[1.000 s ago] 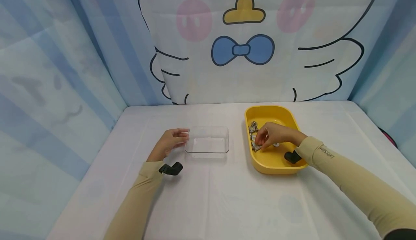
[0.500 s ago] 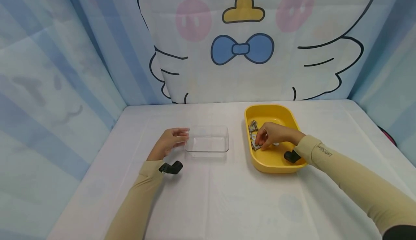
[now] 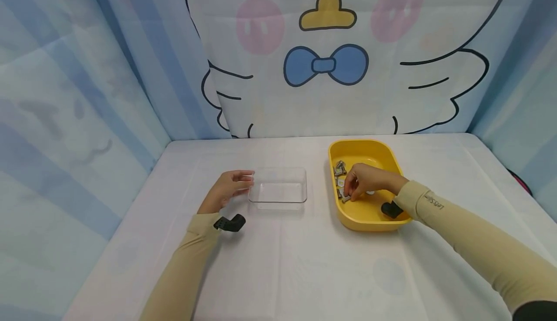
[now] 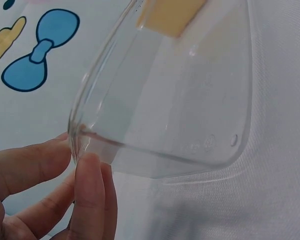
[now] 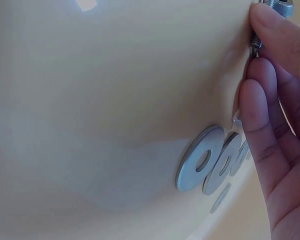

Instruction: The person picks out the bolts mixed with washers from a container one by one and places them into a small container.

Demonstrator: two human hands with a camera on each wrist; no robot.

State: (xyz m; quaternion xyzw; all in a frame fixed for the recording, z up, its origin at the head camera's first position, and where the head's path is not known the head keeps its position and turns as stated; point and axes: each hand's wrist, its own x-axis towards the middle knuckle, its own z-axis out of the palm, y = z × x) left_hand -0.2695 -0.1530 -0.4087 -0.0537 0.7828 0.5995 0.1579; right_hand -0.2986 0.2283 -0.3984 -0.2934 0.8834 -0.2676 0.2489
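My left hand [image 3: 228, 188] pinches the left edge of a clear plastic box [image 3: 278, 200]; in the left wrist view, the fingers [image 4: 87, 195] and thumb meet at its rim. My right hand [image 3: 367, 180] reaches into a yellow tray [image 3: 365, 225], fingertips down by its left side. Between thumb and fingers [image 5: 262, 72] in the right wrist view is a bolt with a threaded shank [image 5: 256, 42], its far part hidden by the thumb. Several flat washers [image 5: 200, 159] lie beside the fingers. More metal hardware [image 3: 340, 168] lies along the tray's left wall.
A white cloth covers the table [image 3: 278, 263]. The clear box stands left of the yellow tray with a gap between them. Behind the table hangs a printed curtain [image 3: 322, 103], and more curtain [image 3: 65, 142] closes the left side.
My right fingertips have shifted slightly at the tray's left side, and a bolt now shows beneath them. The left hand stays on the clear box.
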